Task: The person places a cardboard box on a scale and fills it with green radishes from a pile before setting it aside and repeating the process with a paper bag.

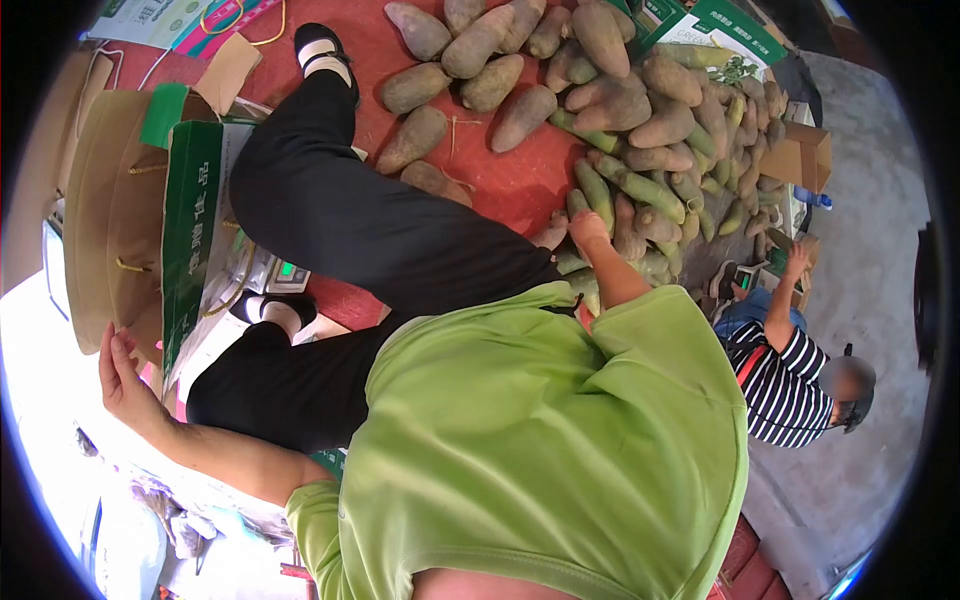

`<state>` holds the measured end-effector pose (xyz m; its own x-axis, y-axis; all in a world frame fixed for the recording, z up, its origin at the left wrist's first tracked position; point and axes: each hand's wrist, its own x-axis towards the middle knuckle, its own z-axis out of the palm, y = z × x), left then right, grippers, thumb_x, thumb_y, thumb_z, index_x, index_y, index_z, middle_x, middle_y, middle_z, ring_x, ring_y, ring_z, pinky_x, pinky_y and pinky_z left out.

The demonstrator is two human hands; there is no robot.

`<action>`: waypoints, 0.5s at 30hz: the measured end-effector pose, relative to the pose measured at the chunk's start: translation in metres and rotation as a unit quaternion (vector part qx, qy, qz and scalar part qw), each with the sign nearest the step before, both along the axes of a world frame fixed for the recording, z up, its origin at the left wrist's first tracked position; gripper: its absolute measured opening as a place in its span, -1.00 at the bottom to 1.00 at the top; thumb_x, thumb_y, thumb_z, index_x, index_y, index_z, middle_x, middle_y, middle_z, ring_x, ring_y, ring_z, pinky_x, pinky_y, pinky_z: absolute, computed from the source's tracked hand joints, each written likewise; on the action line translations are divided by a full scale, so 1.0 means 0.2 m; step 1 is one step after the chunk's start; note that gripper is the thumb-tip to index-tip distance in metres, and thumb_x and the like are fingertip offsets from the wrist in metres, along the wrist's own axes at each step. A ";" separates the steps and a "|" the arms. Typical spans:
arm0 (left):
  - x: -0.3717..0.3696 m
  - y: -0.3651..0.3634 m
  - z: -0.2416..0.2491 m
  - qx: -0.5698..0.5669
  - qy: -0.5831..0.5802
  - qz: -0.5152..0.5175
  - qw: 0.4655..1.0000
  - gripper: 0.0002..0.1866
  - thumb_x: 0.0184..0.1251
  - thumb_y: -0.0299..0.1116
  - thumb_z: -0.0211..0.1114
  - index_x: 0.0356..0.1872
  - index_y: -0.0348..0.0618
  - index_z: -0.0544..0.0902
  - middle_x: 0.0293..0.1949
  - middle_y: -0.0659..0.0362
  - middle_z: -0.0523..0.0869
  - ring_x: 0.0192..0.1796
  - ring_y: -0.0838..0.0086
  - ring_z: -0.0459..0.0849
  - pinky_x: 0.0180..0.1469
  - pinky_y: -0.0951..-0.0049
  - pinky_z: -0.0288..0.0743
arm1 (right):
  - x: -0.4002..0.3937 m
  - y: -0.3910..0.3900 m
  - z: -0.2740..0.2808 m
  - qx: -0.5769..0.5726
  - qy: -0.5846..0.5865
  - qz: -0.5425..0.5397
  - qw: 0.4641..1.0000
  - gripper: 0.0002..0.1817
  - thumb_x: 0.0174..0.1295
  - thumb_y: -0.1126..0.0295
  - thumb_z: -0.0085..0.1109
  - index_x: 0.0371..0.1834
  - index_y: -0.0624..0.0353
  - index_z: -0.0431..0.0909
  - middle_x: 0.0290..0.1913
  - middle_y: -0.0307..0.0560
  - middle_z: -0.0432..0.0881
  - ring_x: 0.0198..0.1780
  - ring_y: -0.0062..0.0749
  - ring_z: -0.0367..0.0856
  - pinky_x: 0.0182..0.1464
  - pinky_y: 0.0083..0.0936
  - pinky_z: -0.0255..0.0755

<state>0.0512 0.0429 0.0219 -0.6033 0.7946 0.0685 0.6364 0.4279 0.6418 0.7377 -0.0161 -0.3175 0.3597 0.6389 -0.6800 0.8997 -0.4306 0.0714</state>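
Note:
My right hand (590, 232) is closed at the near edge of a heap of soil-covered radishes (650, 110), some with green ends. Its curled fingers are at the end of a pinkish radish (550, 236), beside my knee. Over on the left, my left hand (128, 388) is raised with its fingers stretched out and apart, holding nothing. Its fingertips come up to the lower edge of an open cardboard gift box (115, 220) with a green printed side and cord handles.
A small scale with a lit green display (288, 270) sits beyond my leg. Loose radishes (415, 138) lie on the red floor covering (470, 160). A person in a striped top (785, 385) crouches at right, near a brown carton (800, 155). Printed boxes (715, 40) stand behind the heap.

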 end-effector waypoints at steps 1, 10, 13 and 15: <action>0.00 0.00 0.00 0.005 0.003 0.002 1.000 -0.70 0.42 -0.27 0.18 0.04 -0.17 0.66 -0.21 0.16 0.74 -0.17 0.56 0.64 -0.10 0.51 0.46 | 0.03 -0.01 0.04 -0.001 0.000 -0.002 1.000 -0.60 0.10 0.13 0.06 -0.14 0.16 0.64 -0.02 0.10 0.63 0.04 -0.01 0.59 0.06 -0.18 0.49; -0.01 0.03 -0.02 0.012 -0.009 0.018 1.000 -0.72 0.41 -0.32 0.18 0.04 -0.18 0.67 -0.20 0.17 0.74 -0.18 0.57 0.64 -0.13 0.53 0.42 | 0.05 -0.16 0.15 -0.005 -0.058 -0.253 0.966 -0.31 -0.06 0.28 0.39 0.18 0.26 0.36 0.07 0.18 0.58 0.15 -0.03 0.56 0.11 -0.24 0.47; -0.03 0.03 -0.04 0.017 -0.028 0.007 0.999 -0.72 0.41 -0.33 0.17 0.03 -0.21 0.66 -0.19 0.17 0.74 -0.16 0.57 0.64 -0.12 0.54 0.43 | 0.06 -0.20 0.10 0.023 -0.061 -0.277 0.959 -0.24 -0.14 0.30 0.48 0.17 0.32 0.34 0.03 0.15 0.61 0.06 -0.12 0.62 0.04 -0.29 0.49; -0.01 0.04 -0.03 0.012 -0.028 0.023 0.999 -0.73 0.41 -0.36 0.18 0.02 -0.22 0.66 -0.19 0.16 0.74 -0.16 0.57 0.65 -0.12 0.56 0.44 | 0.17 -0.26 -0.09 0.042 -0.037 -0.305 0.951 -0.24 -0.17 0.30 0.51 0.15 0.31 0.38 -0.04 0.10 0.64 -0.05 -0.20 0.67 -0.03 -0.32 0.51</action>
